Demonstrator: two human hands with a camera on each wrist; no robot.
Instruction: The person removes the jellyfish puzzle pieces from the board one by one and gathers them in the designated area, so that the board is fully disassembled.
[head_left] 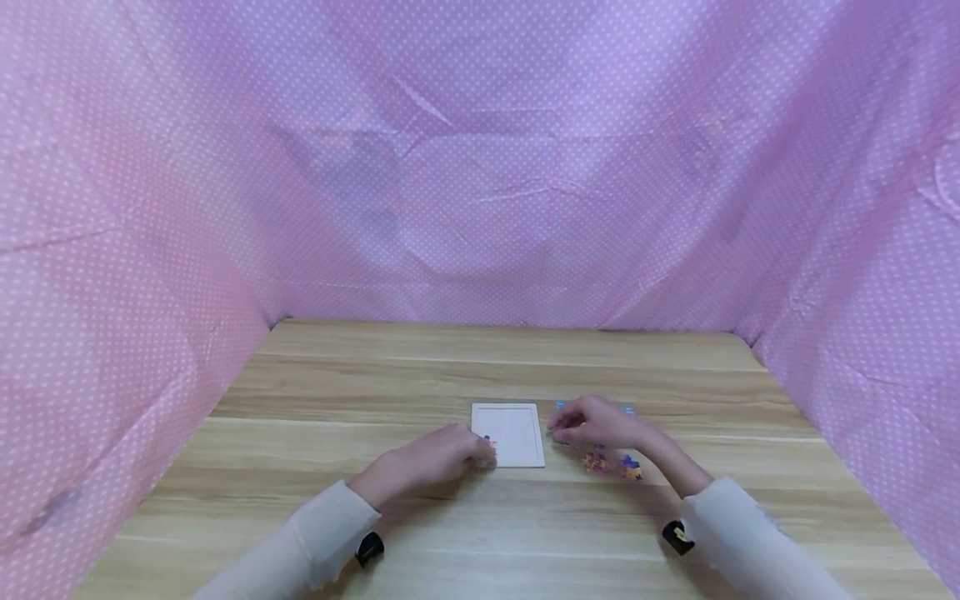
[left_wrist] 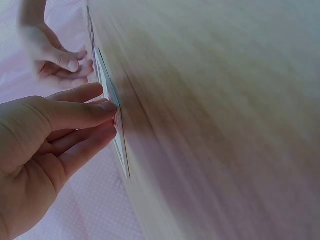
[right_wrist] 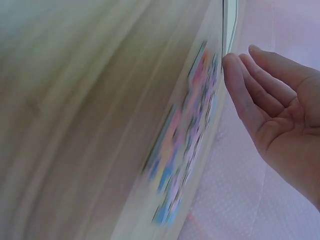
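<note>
A shallow white puzzle tray [head_left: 517, 435] lies on the table, with a few colourful jigsaw pieces [head_left: 490, 443] at its near left corner. At that corner my left hand [head_left: 442, 454] pinches a jigsaw piece between thumb and fingers, mostly hidden by the fingertips. In the left wrist view the left hand [left_wrist: 55, 130] is at the tray's rim [left_wrist: 123, 155]. My right hand [head_left: 600, 422] is just right of the tray, above loose pieces [head_left: 596, 461]. Its fingers are loosely bent and apart in the right wrist view, where the right hand [right_wrist: 280, 105] shows nothing held.
More loose jigsaw pieces [head_left: 632, 468] lie near the right wrist; some pieces are partly covered by the right hand. The wooden table [head_left: 360, 367] is bounded at the back and sides by pink dotted cloth [head_left: 480, 208]. Both sleeves [head_left: 322, 533] are white.
</note>
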